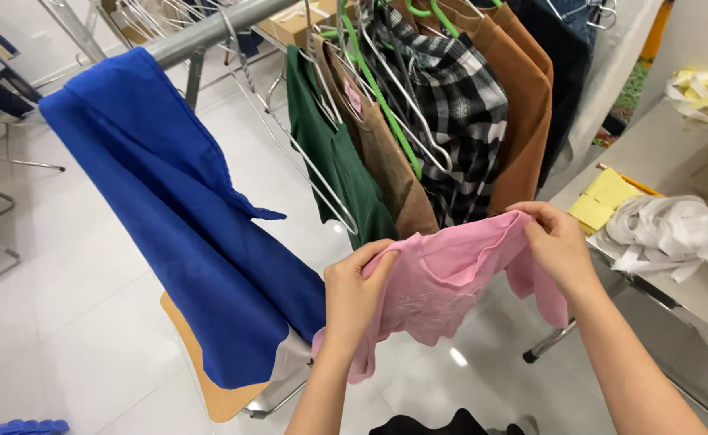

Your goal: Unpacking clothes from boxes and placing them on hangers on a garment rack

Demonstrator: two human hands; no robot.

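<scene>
White tiled floor (88, 266), metal clothes rail (209, 32) overhead. Pink garment (442, 278) hangs stretched below rail's hanging clothes (450, 105); left hand (354, 294) and right hand (559, 242) each pinch its top edge. Blue cloth (184, 217) drapes rail, left of garment.

Materials and finishes as I read them from the head camera.

I see a soft matt pink cloth garment (442, 278), a matt royal-blue woven cloth (184, 217) over a brushed grey metal rail (209, 32), bare steel wire hangers (321, 173), glossy green plastic hangers (378, 93), a glossy white tiled floor (64, 322), and crumpled white paper strips (664, 234).
</scene>
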